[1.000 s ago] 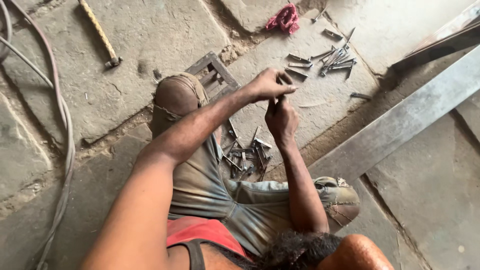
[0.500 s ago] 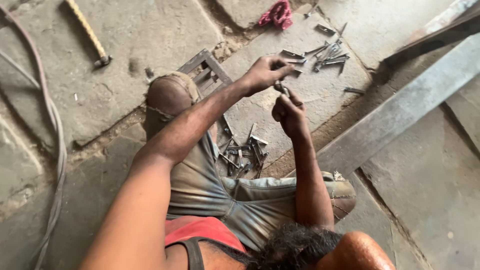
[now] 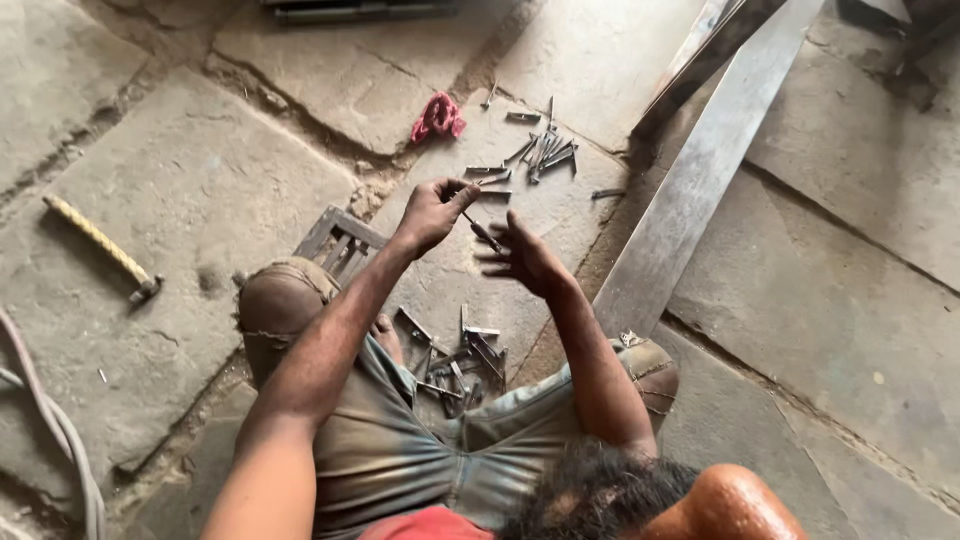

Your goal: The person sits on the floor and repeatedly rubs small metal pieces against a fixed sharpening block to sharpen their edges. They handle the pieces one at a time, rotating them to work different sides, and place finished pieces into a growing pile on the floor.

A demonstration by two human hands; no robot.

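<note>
Left hand (image 3: 432, 212) pinched shut on one end of a small dark metal piece (image 3: 484, 233), held above the stone floor (image 3: 200, 180) ahead of the knees; right hand (image 3: 522, 258) half open, fingers spread, at its other end. Contact there too blurred to judge. More metal pieces (image 3: 462, 365) heaped between the legs, partly hidden by trousers; hammer (image 3: 105, 250) well off left.

Floor consists of large, uneven grey stone slabs (image 3: 190, 170) with wide, dirt-filled joints and a worn, dusty surface under soft, even daylight. A long flat metal bar (image 3: 700, 170) lies diagonally across the slabs at upper right, beside a darker angled bar (image 3: 700, 60). A grey hose (image 3: 60, 430) curves along the lower left edge.
</note>
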